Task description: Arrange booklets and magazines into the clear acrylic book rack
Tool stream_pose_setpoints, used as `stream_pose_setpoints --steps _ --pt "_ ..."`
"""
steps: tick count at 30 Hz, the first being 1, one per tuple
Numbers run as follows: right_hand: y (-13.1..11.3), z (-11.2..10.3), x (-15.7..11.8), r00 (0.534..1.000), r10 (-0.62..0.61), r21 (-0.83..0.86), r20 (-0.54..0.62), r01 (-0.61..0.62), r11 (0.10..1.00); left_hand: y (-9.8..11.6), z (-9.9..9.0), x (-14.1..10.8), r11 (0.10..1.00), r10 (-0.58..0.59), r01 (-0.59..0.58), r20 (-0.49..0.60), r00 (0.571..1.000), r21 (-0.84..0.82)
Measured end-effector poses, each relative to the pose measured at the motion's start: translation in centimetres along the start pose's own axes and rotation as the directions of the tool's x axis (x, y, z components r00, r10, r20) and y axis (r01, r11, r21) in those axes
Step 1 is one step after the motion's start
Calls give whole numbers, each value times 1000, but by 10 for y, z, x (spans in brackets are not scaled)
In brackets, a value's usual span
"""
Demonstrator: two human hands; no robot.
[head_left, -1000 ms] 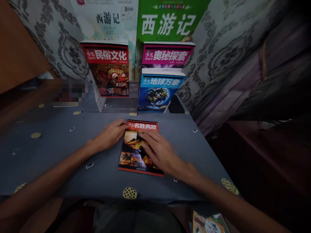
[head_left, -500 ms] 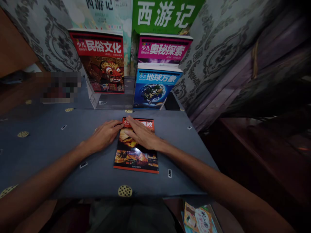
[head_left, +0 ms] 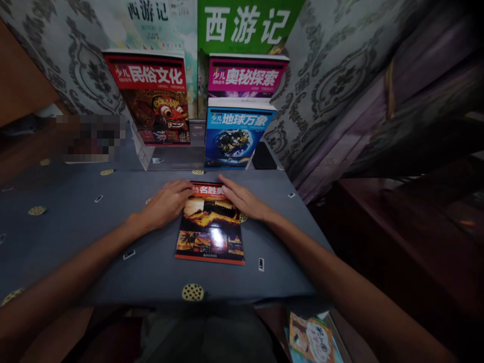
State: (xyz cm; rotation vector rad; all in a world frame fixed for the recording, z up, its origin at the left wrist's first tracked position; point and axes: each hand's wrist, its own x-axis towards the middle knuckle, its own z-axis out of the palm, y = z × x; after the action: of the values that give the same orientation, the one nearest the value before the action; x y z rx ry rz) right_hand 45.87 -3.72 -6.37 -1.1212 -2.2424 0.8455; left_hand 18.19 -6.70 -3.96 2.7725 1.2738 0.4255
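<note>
A closed book (head_left: 210, 227) with a red title band and a golden picture on its cover lies flat on the table. My left hand (head_left: 169, 202) rests at its upper left edge, palm down, fingertips touching the cover's corner. Over the upper right corner lies my right hand (head_left: 242, 199), fingers stretched out and covering the end of the title. Both hands are open, and neither grips the book.
Behind the book, a clear stand holds a red book (head_left: 159, 101), a magenta book (head_left: 245, 75) and a blue book (head_left: 238, 136). Taller books, one a green book (head_left: 245, 25), stand behind. A dark flat object (head_left: 264, 156) lies right of the stand. More books (head_left: 313, 338) sit below the table edge.
My right hand has slid right across the cover to the upper right corner, uncovering most of the title and picture. My left hand stays by the left edge. The view has shifted slightly.
</note>
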Motion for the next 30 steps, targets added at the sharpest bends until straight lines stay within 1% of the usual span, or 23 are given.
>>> stream_pose_setpoints --steps 3,6,8,10,12,14,19,22,24,30 --pt "-1 -3 2 1000 20 64 -17 -19 998 11 3 17 998 67 -68 55 996 6" --pt "-3 -3 4 999 33 111 -37 -28 993 27 9 32 991 135 -133 131 982 -30" --pt "-3 -3 4 999 24 113 -37 -19 993 39 14 38 983 183 -175 173 968 -60" --pt "-3 -3 4 1000 2 93 -31 1 996 53 16 37 969 244 -229 206 948 -96" --pt "-3 -3 4 999 -14 66 -29 16 998 65 17 30 948 311 -287 222 924 -136" --pt "-4 -4 4 999 -21 43 -30 22 999 74 16 19 926 369 -336 226 901 -175" --pt "-4 -2 4 1000 -14 -7 -22 14 1000 91 7 -17 883 450 -390 233 862 -261" --pt "-4 0 4 1000 -18 -36 -21 17 999 96 5 -32 883 451 -392 238 860 -257" --pt "-4 1 4 999 -28 -48 -27 27 998 98 6 -37 893 437 -384 243 866 -236" --pt "-5 6 5 997 -45 -82 -67 40 996 95 14 -40 898 424 -382 198 883 -220"
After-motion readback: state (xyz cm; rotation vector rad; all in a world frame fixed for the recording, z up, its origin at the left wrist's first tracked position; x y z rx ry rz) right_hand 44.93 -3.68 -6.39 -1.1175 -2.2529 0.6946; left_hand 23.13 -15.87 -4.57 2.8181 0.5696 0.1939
